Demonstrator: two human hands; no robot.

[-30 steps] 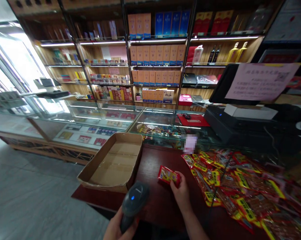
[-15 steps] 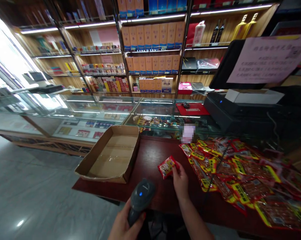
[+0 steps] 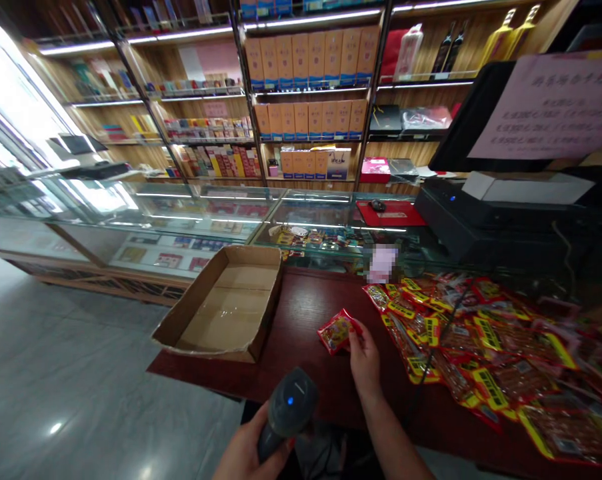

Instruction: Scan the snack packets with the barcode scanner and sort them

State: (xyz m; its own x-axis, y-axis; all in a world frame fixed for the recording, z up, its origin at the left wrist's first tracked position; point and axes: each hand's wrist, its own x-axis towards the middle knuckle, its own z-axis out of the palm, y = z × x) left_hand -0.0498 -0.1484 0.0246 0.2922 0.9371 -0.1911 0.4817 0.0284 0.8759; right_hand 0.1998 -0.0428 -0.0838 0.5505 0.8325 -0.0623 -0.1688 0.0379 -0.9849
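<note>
Wrapped round the handle of a dark grey barcode scanner [image 3: 293, 400], my left hand [image 3: 255, 443] is at the bottom middle of the head view. A blue light glows on top of the scanner. My right hand [image 3: 365, 357] pinches a small red snack packet [image 3: 337, 331] by its right edge, above the dark red tabletop [image 3: 308, 300]. The scanner's head is below and left of the packet, apart from it. To the right lies a spread heap of red and yellow snack packets [image 3: 481, 347], with a dark cable running across it.
An open cardboard box [image 3: 221, 313] stands at the table's left end. Behind are glass display counters [image 3: 201, 207], a red mouse pad [image 3: 398, 215], and a monitor [image 3: 461, 127] bearing a pink paper sign. Shelves of boxed goods [image 3: 311, 60] line the wall.
The scanner has shifted slightly right and down in the view, with my left hand round it. My right hand still holds the packet in nearly the same place. The view has tilted a little.
</note>
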